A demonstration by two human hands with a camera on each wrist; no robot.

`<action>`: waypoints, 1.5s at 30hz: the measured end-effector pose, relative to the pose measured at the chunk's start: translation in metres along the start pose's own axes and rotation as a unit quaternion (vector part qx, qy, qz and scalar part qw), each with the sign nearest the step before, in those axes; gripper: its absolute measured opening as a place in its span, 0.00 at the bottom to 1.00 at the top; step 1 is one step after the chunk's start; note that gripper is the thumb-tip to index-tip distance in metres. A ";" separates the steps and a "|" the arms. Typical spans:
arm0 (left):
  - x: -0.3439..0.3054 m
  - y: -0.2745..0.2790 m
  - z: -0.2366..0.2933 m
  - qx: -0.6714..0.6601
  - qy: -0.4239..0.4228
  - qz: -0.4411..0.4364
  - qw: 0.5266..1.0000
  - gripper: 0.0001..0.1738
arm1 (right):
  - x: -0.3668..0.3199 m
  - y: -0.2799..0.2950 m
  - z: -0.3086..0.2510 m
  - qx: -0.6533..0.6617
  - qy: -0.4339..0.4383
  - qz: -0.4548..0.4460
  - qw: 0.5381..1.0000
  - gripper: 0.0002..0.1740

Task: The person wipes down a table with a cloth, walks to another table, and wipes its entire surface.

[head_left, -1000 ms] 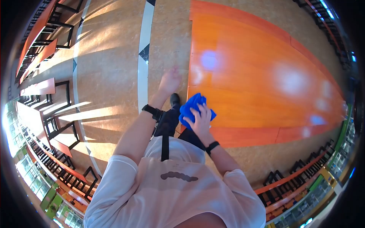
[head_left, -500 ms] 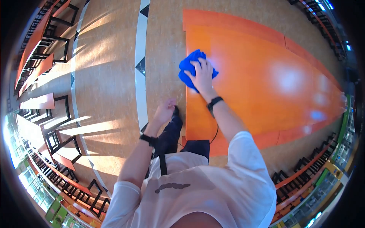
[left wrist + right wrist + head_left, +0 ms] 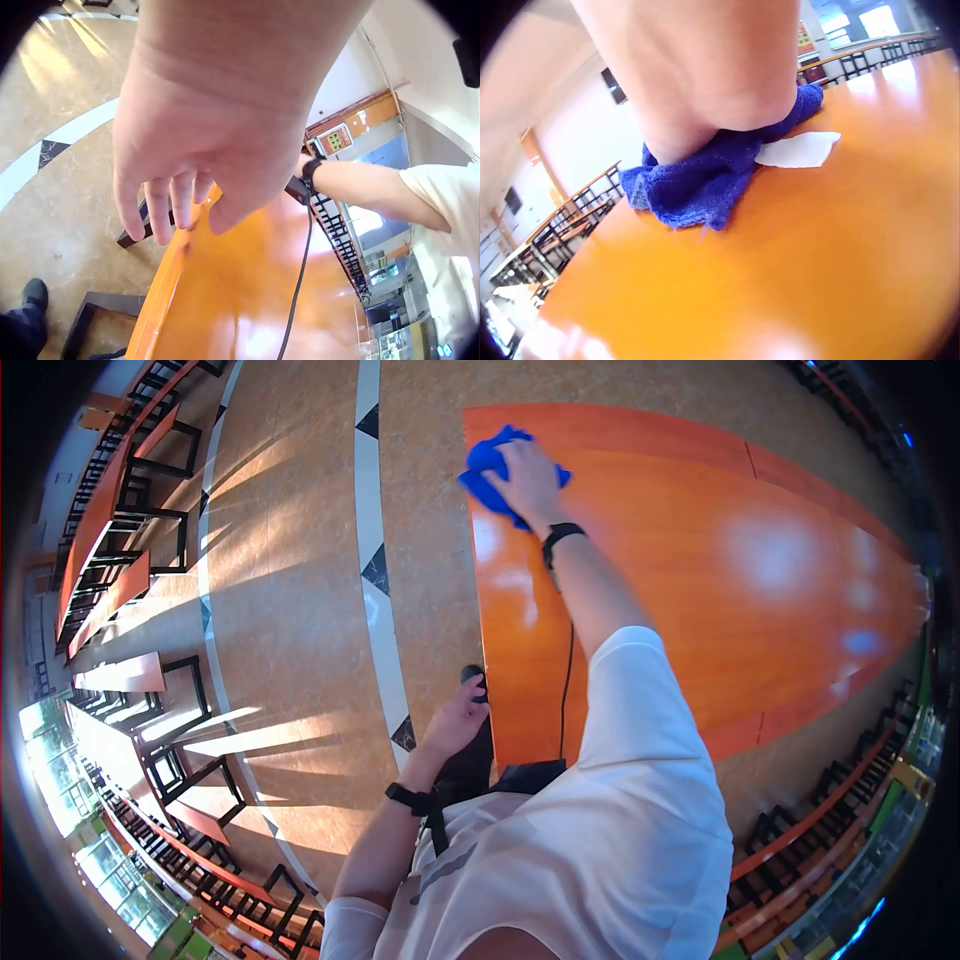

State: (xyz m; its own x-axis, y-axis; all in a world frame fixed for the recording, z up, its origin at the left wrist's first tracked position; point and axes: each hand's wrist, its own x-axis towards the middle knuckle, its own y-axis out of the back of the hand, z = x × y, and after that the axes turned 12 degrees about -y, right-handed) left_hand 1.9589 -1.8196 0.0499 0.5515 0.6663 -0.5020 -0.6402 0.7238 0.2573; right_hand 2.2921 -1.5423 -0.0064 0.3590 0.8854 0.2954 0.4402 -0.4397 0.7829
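Note:
My right hand (image 3: 527,482) holds a bunched blue cloth (image 3: 485,460) against the orange tabletop (image 3: 640,590), at the far left corner of the table. The right wrist view shows the cloth (image 3: 705,184) crumpled under the palm, with a white tag (image 3: 801,150) sticking out of it; the fingertips are hidden there. My left hand (image 3: 457,722) hangs loose beside the table's left edge, nothing in it. From the left wrist, that hand (image 3: 202,150) shows its fingers loosely bent and apart, overlapping the table edge in this view.
A black cable (image 3: 567,690) runs from the right wrist strap (image 3: 562,538) down over the tabletop. Tiled floor (image 3: 290,560) lies left of the table, and a shoe (image 3: 473,678) shows beside its edge. Rows of long tables (image 3: 100,530) with dark frames stand farther left.
My right hand has carried the blue cloth forward along the table's left edge, from the near side to the far corner. The left hand has drawn back toward the body.

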 end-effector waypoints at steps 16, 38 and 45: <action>0.002 -0.006 -0.016 -0.028 -0.054 -0.006 0.998 0.34 | -0.028 0.051 0.051 -0.052 -0.038 0.159 0.985 0.19; 0.037 -0.010 0.023 0.138 0.038 0.057 0.988 0.29 | -0.138 0.248 0.319 -0.227 -0.313 0.281 0.879 0.27; 0.038 -0.004 -0.005 0.103 0.007 0.040 0.994 0.31 | -0.129 0.066 0.066 -0.075 -0.094 0.131 0.984 0.33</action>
State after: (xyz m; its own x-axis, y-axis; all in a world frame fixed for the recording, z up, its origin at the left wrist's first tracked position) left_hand 1.9795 -1.7983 0.0260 0.4952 0.7211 -0.4845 -0.5582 0.6914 0.4586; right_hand 2.3295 -1.6957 -0.0288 0.5970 0.6943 0.4020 0.1909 -0.6096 0.7694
